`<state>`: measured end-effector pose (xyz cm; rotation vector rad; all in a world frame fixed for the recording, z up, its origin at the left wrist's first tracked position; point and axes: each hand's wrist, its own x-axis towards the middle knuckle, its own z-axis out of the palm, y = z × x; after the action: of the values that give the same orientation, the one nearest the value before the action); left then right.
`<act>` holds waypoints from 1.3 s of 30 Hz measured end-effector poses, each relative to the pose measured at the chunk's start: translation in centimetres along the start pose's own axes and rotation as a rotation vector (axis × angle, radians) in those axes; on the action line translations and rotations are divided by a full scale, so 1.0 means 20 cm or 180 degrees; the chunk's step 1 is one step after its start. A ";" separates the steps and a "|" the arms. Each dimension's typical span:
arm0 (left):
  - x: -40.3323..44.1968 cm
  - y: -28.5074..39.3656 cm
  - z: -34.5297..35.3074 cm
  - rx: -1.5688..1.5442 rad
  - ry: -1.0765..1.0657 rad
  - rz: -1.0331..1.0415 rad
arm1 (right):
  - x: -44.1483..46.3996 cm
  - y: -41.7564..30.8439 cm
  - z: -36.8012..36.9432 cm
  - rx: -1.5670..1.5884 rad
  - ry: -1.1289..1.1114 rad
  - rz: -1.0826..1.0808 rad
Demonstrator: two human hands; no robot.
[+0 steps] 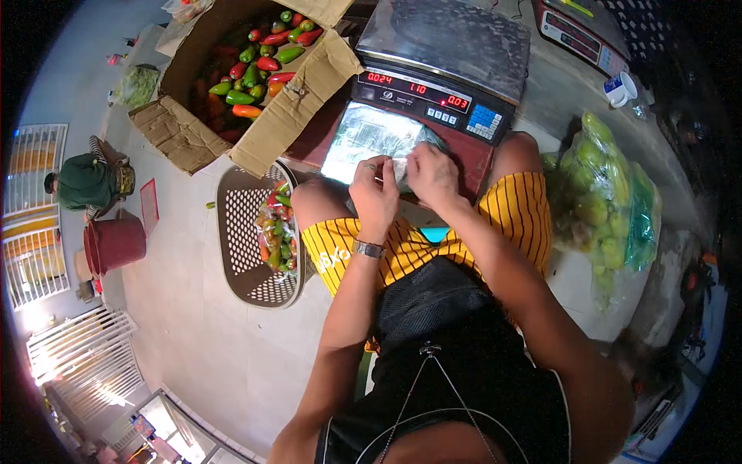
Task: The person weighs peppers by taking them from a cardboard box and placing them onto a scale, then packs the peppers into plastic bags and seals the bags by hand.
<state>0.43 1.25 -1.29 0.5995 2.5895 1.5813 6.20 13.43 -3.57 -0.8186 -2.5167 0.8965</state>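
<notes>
A stack of clear, shiny plastic bags (pixel 357 139) lies in front of the digital scale, close to my lap. My left hand (pixel 375 189), with a watch on its wrist, pinches the near edge of the plastic. Close beside it, my right hand (pixel 433 174) has its fingers curled onto the same edge, near the corner. The scale (pixel 433 97) shows lit red digits, and nothing rests on its metal plate. An open cardboard box (pixel 282 116) of red, green and orange peppers (pixel 251 76) stands to the left of the scale.
A plastic basket (pixel 236 267) with bagged peppers (pixel 277 232) stands by my left knee. Bags of green produce (pixel 595 193) lie at my right. A second scale (pixel 576 35) and a mug (pixel 619 90) are at upper right. Another person (pixel 81 182) bends near a red bin (pixel 114 243).
</notes>
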 end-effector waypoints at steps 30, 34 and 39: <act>-0.05 0.04 0.02 -0.0122 -0.0146 -0.0091 | -0.18 0.08 -0.23 0.0538 -0.0127 -0.0416; -0.08 0.01 0.04 -0.0154 -0.0213 -0.0024 | 0.01 0.05 0.13 -0.0780 -0.0093 -0.0729; -0.10 0.01 -0.02 0.0092 -0.0056 0.0039 | 0.03 -0.01 0.12 -0.0213 -0.0670 -0.0080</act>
<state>2.15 0.38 -1.33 0.6299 2.6053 1.5377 4.47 12.65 -5.18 -0.7454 -2.7454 0.9391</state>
